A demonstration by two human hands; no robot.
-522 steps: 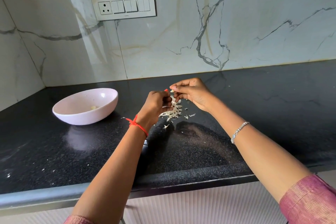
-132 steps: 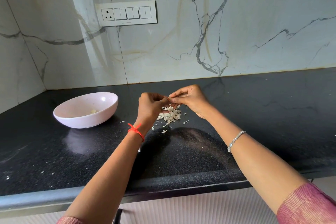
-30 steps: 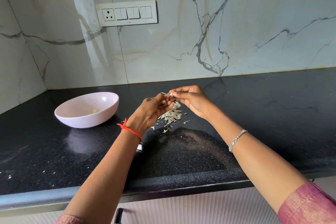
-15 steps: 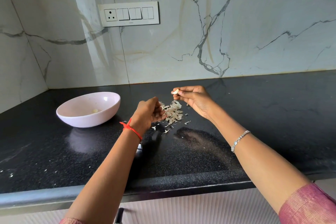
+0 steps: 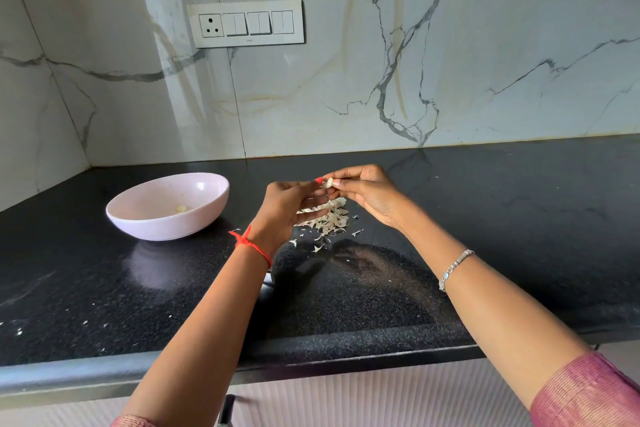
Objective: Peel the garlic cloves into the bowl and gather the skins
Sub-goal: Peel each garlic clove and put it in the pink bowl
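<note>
Your right hand (image 5: 370, 194) pinches a small pale garlic clove (image 5: 328, 182) between thumb and fingertips, held in the air between your two hands. Your left hand (image 5: 287, 208) has its fingers loosely extended and its thumb tip up against the clove; whether it nips a shred of skin cannot be told. Directly beneath both hands lies the heap of papery whitish garlic skins (image 5: 329, 218) on the black speckled stone tabletop (image 5: 519, 218). That is the first risk: the clove looks slick and tiny, so a hard tug from the left thumb could pop it out of the pinch and drop it into the heap, where you would have to dig it out. The pale pink round bowl (image 5: 162, 227), holding one peeled yellowish clove (image 5: 181, 208), sits well out beyond your left hand, so the carry crosses bare tabletop. A loose grip or a toss from where you are could miss the rim and send the clove rolling. The skins are light, and a few stray flecks (image 5: 317, 248) already lie just on your side of the heap. A quick sweep of either wrist would probably scatter more and make the gathering harder. Check for clinging skin before you let go.
</note>
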